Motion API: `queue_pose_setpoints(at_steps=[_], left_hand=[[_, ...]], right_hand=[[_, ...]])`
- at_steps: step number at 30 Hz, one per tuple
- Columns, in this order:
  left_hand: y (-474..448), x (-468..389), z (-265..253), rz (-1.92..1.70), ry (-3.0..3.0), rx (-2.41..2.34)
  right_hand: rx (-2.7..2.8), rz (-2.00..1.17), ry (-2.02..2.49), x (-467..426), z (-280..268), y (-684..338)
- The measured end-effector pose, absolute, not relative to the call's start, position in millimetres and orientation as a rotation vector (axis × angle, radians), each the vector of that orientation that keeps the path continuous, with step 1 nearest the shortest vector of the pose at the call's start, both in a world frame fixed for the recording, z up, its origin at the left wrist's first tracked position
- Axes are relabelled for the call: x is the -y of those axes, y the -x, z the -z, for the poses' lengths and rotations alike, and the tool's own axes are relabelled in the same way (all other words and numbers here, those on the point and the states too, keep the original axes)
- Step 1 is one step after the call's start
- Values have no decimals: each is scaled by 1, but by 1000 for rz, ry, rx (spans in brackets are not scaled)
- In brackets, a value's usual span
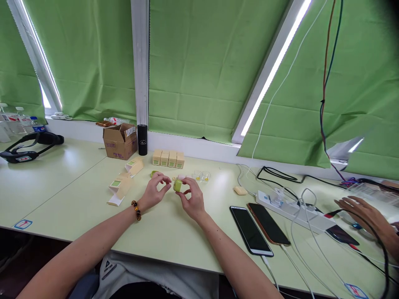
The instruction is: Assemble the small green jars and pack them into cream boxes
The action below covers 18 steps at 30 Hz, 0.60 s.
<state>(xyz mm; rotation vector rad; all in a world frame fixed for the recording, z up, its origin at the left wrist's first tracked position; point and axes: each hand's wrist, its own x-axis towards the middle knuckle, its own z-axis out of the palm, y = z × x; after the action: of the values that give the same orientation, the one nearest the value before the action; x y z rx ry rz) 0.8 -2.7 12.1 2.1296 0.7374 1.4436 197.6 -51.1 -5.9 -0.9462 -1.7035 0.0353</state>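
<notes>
Near the middle of the table, my right hand (193, 198) pinches a small green rounded block (177, 185) between thumb and fingers. Just to its left, my left hand (153, 192) is raised with curved fingers; a small gap shows between thumb and index tips, and I see nothing in it. Partly behind the left hand lies another small green piece (153, 173). Beyond my right hand stand small clear plastic cups (205, 177) with something yellow inside. Opened small cardboard packages (121, 186) lie left of my left hand.
Several small boxes (168, 159) stand in a row at the back, beside a black tumbler (142, 140) and a cardboard box (120, 142). To the right lie a white-edged phone (251, 230), a brown-edged phone (269, 223) and a power strip (293, 214) with cables. Another person's hand (363, 211) is far right.
</notes>
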Motion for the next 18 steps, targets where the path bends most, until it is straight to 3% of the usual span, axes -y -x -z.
queue_pose_setpoints(at_steps=[18], left_hand=[[-8, 1, -9, -1262, -2027, -799]], right_hand=[[1741, 51, 952, 47, 13, -198]])
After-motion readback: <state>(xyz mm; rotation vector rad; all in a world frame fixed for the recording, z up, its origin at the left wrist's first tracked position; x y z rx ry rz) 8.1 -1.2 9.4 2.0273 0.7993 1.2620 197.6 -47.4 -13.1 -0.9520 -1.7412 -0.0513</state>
